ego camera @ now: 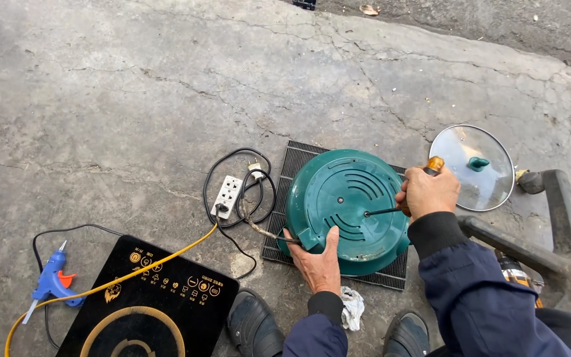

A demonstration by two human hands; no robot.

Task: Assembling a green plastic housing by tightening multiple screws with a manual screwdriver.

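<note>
A round green appliance [345, 198] stands tilted, its vented underside facing me, on a dark ribbed mat [292, 168]. My left hand [318, 261] grips its lower rim near a green lug and steadies it. My right hand [429, 193] is closed around a screwdriver [404, 198] with an amber handle. The screwdriver's shaft runs left, and its tip sits at a point on the green base. Both my sleeves are dark blue.
A glass lid [474, 168] with a green knob lies to the right. A white power strip [228, 196] with black cables, a yellow cord [133, 274], a black induction cooktop [153, 304] and a blue glue gun [51, 281] lie left. A black chair base [556, 244] stands right.
</note>
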